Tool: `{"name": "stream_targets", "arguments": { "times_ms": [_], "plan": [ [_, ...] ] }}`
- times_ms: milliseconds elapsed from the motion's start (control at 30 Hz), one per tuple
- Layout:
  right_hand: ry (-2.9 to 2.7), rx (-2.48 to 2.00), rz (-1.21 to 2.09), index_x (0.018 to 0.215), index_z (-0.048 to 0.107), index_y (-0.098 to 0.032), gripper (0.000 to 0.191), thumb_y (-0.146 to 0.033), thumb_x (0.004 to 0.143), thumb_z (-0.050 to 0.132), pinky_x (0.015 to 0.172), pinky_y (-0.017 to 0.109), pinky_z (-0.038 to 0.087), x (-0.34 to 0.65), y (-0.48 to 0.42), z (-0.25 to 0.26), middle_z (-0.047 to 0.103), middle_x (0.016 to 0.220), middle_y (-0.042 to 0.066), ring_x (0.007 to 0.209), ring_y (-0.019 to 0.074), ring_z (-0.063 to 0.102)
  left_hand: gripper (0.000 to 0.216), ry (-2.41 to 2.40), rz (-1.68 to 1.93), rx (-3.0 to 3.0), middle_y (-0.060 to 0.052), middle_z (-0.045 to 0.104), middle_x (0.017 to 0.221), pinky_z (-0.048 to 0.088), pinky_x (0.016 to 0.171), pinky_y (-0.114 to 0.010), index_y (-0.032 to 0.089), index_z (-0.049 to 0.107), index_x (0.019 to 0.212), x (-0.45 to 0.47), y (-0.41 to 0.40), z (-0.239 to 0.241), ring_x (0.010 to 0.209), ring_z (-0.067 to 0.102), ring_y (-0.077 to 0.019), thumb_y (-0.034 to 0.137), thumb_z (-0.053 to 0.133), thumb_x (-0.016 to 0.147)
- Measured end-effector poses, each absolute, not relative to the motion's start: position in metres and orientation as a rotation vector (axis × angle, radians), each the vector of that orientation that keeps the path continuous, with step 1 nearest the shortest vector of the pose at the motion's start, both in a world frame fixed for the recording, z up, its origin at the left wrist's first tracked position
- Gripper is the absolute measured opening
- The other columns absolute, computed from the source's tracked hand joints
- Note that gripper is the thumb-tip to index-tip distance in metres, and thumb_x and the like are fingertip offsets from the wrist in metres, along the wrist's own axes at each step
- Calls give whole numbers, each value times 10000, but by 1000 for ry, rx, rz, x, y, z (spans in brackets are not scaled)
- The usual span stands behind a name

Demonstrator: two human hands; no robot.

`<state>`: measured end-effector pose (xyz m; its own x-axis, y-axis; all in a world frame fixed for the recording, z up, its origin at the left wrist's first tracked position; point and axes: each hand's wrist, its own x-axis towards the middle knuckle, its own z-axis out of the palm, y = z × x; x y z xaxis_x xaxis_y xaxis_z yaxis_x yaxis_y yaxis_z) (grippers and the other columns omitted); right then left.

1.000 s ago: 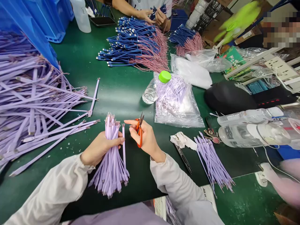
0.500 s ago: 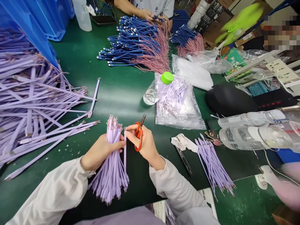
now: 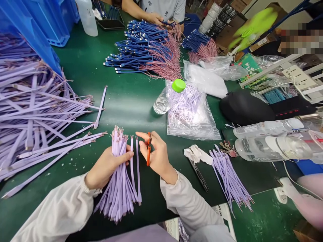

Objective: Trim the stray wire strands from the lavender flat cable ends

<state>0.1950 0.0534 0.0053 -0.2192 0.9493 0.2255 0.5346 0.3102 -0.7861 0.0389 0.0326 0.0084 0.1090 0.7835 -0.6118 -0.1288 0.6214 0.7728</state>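
My left hand [image 3: 107, 166] is closed around a thick bundle of flat lilac cables [image 3: 118, 188], its bare copper wire ends pointing up and its plug ends fanned out below. Just right of the bundle, two single lilac cables [image 3: 137, 168] stand apart from it, the nearer one close to my left fingertips. A pair of orange-handled cutters [image 3: 148, 151] is held in my right hand [image 3: 157, 153], seen nearly edge-on. My right thumb and forefinger are spread beside the tops of the loose cables, with a gap between them and the cables.
A large heap of lilac cables [image 3: 37, 107] lies left by a blue bin [image 3: 54, 25]. Ahead are a bottle with a green cap [image 3: 178, 85], a bagged cable bundle and blue cables [image 3: 146, 47]. Another lilac bundle [image 3: 229, 174] and a black utility knife [image 3: 199, 176] lie right. A co-worker sits opposite.
My right thumb and forefinger have let go of a single cable at the bundle's edge and spread apart. The cutters have turned edge-on. Two cables now stand apart from the bundle.
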Motion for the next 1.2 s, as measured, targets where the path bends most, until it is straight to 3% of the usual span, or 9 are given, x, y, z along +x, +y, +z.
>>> {"name": "stream_targets", "arguments": {
  "times_ms": [267,367,500,667,767,900,967,1200],
  "plan": [
    [-1924,-1193,712,1018,672,-221,317,-104,795,479,607,249,465,194,51,0,546,789,21,627,113,507,291,1317,729,743,32,506,558,350,554,-257,164,585,640,40,32,10,535,436,-126,409,724,564],
    [-1845,-1268,736,933,677,-204,214,-165,813,504,641,259,470,191,51,4,552,768,23,649,121,517,272,1313,717,756,36,503,555,351,557,-254,166,591,647,41,32,10,536,437,-125,396,717,576],
    [-1648,-1420,1040,875,657,-196,159,-313,783,600,641,250,468,187,54,10,553,735,-1,631,112,525,268,1323,719,779,31,514,539,375,554,-267,175,593,606,43,31,12,521,456,-135,404,728,567],
    [-1562,-1497,1140,702,602,-177,150,-307,776,584,593,237,443,193,60,10,572,714,-1,603,106,517,391,1251,740,583,-30,657,691,474,661,-296,175,701,879,41,29,10,678,608,-199,430,748,587],
    [-1626,-1559,953,817,639,-179,140,-290,806,554,613,245,440,198,59,5,565,762,11,619,109,510,484,1230,747,446,-30,679,709,498,692,-292,180,697,983,38,28,6,706,634,-196,398,790,562],
    [-1744,-1431,792,1030,646,-191,242,-221,835,507,641,243,450,198,54,3,542,783,14,665,114,525,362,1255,775,389,-11,670,666,501,652,-265,164,703,817,38,27,1,627,611,-157,351,827,533],
    [-1808,-1325,796,1031,654,-200,251,-194,839,492,636,240,454,195,51,5,544,783,15,662,112,529,314,1255,772,393,-15,673,663,495,655,-261,154,686,744,39,27,0,635,610,-157,354,825,546],
    [-1893,-1238,724,962,669,-212,256,-139,828,463,614,245,461,191,49,9,557,771,22,632,113,529,356,1215,771,420,-31,688,721,488,712,-294,143,676,773,40,28,3,705,620,-189,369,824,542]
  ]
}}
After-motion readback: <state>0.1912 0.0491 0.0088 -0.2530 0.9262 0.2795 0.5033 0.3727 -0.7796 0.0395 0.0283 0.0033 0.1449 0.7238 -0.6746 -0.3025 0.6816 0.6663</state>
